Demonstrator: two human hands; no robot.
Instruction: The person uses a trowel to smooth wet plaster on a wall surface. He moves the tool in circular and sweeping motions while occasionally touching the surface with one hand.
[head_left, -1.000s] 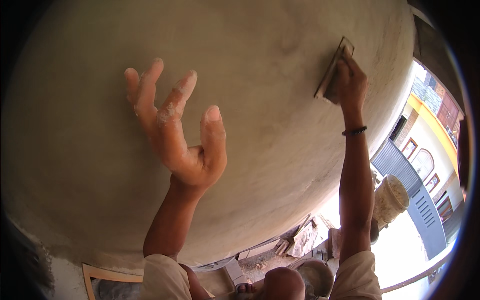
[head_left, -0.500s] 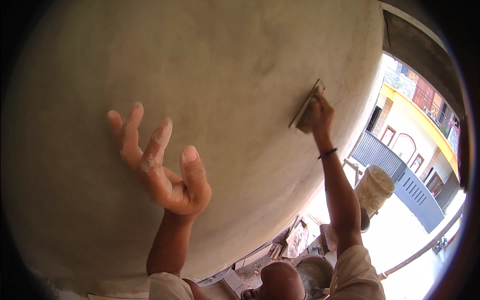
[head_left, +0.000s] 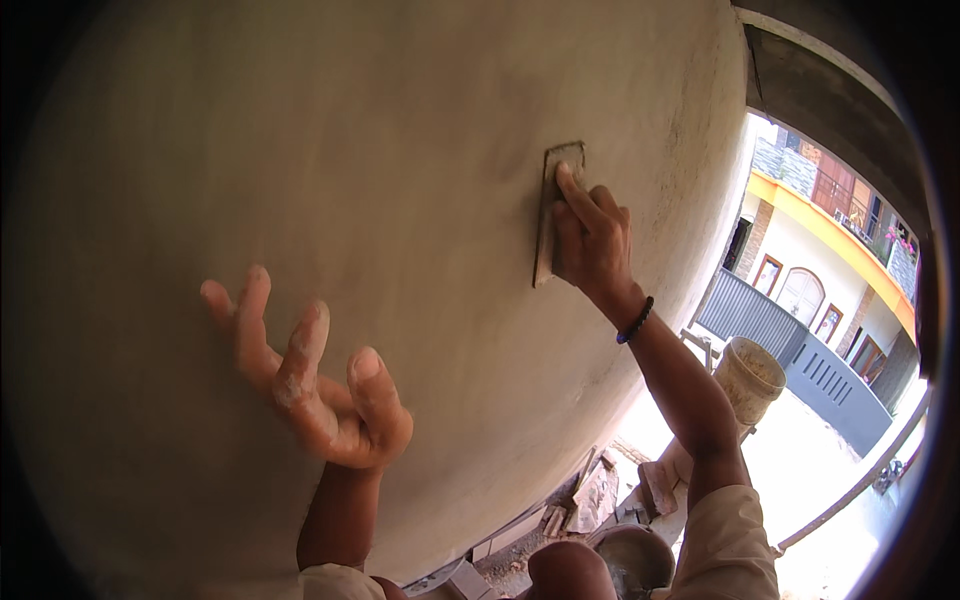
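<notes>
Head view, looking up along a wall. Right hand (head_left: 592, 240) pressed a small flat rectangular float (head_left: 556, 212) against the plastered wall (head_left: 330, 150), fingers spread over its back, fingertips near its upper edge, thumb side wrapped at the lower part. Float stood nearly upright, its long edge vertical, face flat to the plaster. Dark beaded bracelet (head_left: 634, 322) sat at the wrist.

Left hand (head_left: 315, 385) was empty, fingers splayed wide and slightly curled, palm turned toward the wall; could not tell whether the fingertips touched the surface. Pale plaster dust coated fingers and palm.

Judgement on the step: smoothing would go best with the float kept flat, even pressure through all the fingers, no digging with one edge, and overlapping passes so no ridges remain.

Plaster read grey-beige, matte, finely grained, with a darker, damp-looking patch around the float and a rougher texture toward the right edge of the wall.

Further out, below right: a pale, plaster-smeared bucket (head_left: 748, 378) on a stand, broken rubble and scraps (head_left: 600, 495) on the ground, a grey metal fence (head_left: 800, 360), and a yellow-and-white building (head_left: 830, 260) with arched windows in bright sun.
</notes>
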